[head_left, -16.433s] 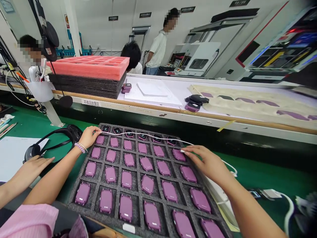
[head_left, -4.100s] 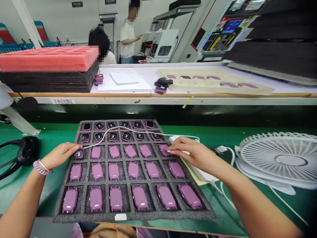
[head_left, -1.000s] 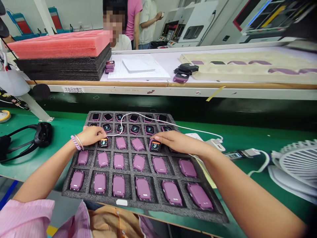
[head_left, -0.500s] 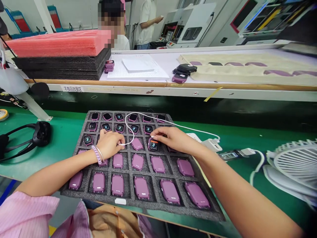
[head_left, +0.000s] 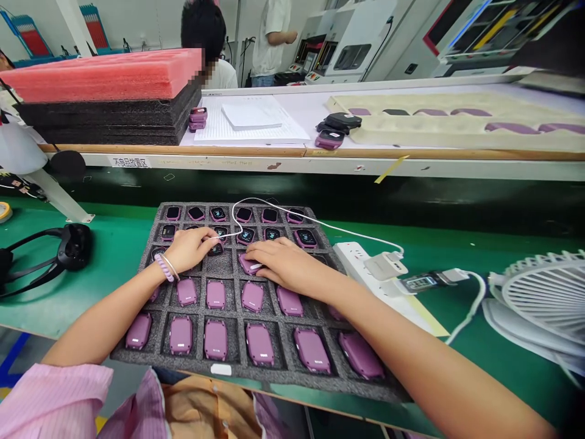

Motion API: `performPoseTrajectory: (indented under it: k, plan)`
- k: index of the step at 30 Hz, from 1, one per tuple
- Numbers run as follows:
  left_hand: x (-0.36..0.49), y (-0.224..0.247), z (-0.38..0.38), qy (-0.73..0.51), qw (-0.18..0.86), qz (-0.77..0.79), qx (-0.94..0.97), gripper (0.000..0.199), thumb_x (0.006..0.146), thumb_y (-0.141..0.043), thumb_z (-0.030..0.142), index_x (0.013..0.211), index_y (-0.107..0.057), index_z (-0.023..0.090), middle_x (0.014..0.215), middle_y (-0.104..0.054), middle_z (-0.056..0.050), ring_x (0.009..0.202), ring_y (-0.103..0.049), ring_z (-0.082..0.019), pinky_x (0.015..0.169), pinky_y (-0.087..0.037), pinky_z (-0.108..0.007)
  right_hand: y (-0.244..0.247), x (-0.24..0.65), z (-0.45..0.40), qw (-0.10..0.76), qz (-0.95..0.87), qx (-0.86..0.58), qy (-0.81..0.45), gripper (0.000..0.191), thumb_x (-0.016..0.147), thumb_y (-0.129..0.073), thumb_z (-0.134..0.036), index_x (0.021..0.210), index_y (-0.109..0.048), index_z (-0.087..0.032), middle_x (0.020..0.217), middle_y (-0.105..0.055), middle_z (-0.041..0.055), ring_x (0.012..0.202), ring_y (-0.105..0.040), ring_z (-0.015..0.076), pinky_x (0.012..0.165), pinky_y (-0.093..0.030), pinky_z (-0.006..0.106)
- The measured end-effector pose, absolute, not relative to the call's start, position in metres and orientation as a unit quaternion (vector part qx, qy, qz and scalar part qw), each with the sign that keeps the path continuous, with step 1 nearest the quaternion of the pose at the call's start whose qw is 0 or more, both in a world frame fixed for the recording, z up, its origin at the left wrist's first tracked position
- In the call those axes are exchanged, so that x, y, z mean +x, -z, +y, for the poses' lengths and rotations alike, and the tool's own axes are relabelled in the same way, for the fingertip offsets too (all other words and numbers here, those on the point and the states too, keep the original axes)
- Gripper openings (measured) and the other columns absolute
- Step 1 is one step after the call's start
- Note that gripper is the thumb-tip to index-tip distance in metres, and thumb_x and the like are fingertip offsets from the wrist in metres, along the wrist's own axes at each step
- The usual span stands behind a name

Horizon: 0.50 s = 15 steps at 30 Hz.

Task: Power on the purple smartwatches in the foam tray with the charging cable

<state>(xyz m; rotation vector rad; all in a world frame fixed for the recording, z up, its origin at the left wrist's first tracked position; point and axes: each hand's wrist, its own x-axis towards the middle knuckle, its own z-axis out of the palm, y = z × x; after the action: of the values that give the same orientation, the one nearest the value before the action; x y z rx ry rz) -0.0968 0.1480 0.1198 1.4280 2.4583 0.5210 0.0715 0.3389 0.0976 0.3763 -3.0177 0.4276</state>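
Observation:
A grey foam tray [head_left: 286, 367] holds several purple smartwatches, some screen up in the far rows, others back up nearer me. My left hand [head_left: 191, 249] pinches a thin white cable [head_left: 256, 199] above the tray. Just beneath its fingertips is a dark-screened smartwatch [head_left: 214, 249]; whether they grip it too is unclear. My right hand [head_left: 286, 263] has its fingers closed over a back-up purple smartwatch [head_left: 247, 264] in the middle row. A small white stick-like piece [head_left: 256, 266] shows by those fingers, partly hidden.
Right of the tray lie a white power strip [head_left: 354, 255], a charger plug [head_left: 386, 266], a small meter [head_left: 423, 282] and a white fan [head_left: 543, 305]. A black headset [head_left: 75, 247] lies left. Pink foam [head_left: 105, 76] is stacked on the shelf; people are beyond.
My left hand has moved away from me and slightly left with the cable. My right hand has shifted left from a lit smartwatch to the back-up one beside it.

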Motion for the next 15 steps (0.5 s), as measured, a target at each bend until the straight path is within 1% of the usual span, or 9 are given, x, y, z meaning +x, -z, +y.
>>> performPoseTrajectory:
  k: [2,4,6,7,9,12,13,15]
  plan:
    - [-0.101,-0.115,0.148,-0.183,0.157,0.825,0.51,0.031,0.1,-0.039,0.037,0.108,-0.066,0.023,0.098,-0.074,-0.001,0.099,-0.065,-0.023,0.098,-0.033,-0.041,-0.104,0.069,0.339,0.024,-0.978,0.113,-0.172,0.023,0.089,-0.057,-0.016,0.111,-0.061,-0.019,0.121,-0.064,0.0132,0.109,-0.059,0.0311,0.091,-0.04,0.046]
    - [-0.1,-0.11,0.148,-0.158,0.16,0.816,0.532,0.033,0.101,-0.037,0.037,0.107,-0.067,0.024,0.1,-0.073,-0.002,0.101,-0.063,-0.024,0.1,-0.029,-0.043,-0.108,0.065,0.341,0.007,-0.959,0.087,-0.27,0.022,0.093,-0.052,-0.025,0.112,-0.061,-0.019,0.115,-0.067,0.0118,0.106,-0.062,0.0295,0.092,-0.043,0.044]
    - [-0.096,-0.107,0.149,-0.132,0.161,0.817,0.538,0.036,0.102,-0.034,0.037,0.102,-0.067,0.023,0.097,-0.073,-0.004,0.1,-0.06,-0.025,0.099,-0.028,-0.045,-0.109,0.061,0.344,-0.032,-0.923,0.057,-0.38,0.028,0.097,-0.044,-0.035,0.115,-0.059,-0.019,0.107,-0.07,0.0097,0.1,-0.065,0.0267,0.09,-0.047,0.04]
    - [-0.094,-0.106,0.149,-0.125,0.158,0.82,0.536,0.038,0.102,-0.032,0.038,0.098,-0.067,0.021,0.094,-0.072,-0.005,0.099,-0.059,-0.026,0.097,-0.028,-0.045,-0.108,0.059,0.346,-0.048,-0.91,0.043,-0.409,0.031,0.097,-0.042,-0.037,0.115,-0.059,-0.019,0.105,-0.071,0.0092,0.098,-0.066,0.0259,0.089,-0.048,0.039]
    - [-0.092,-0.104,0.15,-0.121,0.158,0.823,0.532,0.041,0.102,-0.029,0.038,0.091,-0.065,0.02,0.089,-0.07,-0.006,0.096,-0.058,-0.026,0.095,-0.029,-0.044,-0.107,0.057,0.348,-0.058,-0.908,0.027,-0.414,0.034,0.096,-0.039,-0.04,0.111,-0.061,-0.018,0.104,-0.072,0.0094,0.097,-0.066,0.0266,0.09,-0.048,0.04]
    - [-0.092,-0.102,0.15,-0.125,0.157,0.824,0.53,0.041,0.103,-0.029,0.038,0.09,-0.063,0.019,0.087,-0.068,-0.005,0.095,-0.056,-0.025,0.095,-0.028,-0.043,-0.107,0.061,0.348,-0.034,-0.912,0.018,-0.409,0.038,0.097,-0.039,-0.048,0.105,-0.062,-0.019,0.105,-0.07,0.0097,0.098,-0.065,0.0279,0.091,-0.047,0.041]
    - [-0.093,-0.102,0.15,-0.125,0.157,0.824,0.53,0.041,0.103,-0.028,0.038,0.089,-0.063,0.019,0.087,-0.068,-0.005,0.094,-0.055,-0.025,0.095,-0.027,-0.043,-0.107,0.064,0.347,-0.032,-0.907,0.021,-0.418,0.04,0.096,-0.044,-0.053,0.106,-0.061,-0.019,0.106,-0.069,0.0096,0.099,-0.064,0.0281,0.09,-0.048,0.04]
    - [-0.093,-0.101,0.15,-0.127,0.158,0.822,0.532,0.041,0.103,-0.028,0.038,0.087,-0.062,0.02,0.085,-0.067,-0.004,0.093,-0.055,-0.024,0.096,-0.026,-0.043,-0.109,0.07,0.344,-0.029,-0.906,0.033,-0.421,0.046,0.087,-0.06,-0.062,0.105,-0.06,-0.02,0.108,-0.067,0.0098,0.1,-0.063,0.0292,0.089,-0.048,0.04]
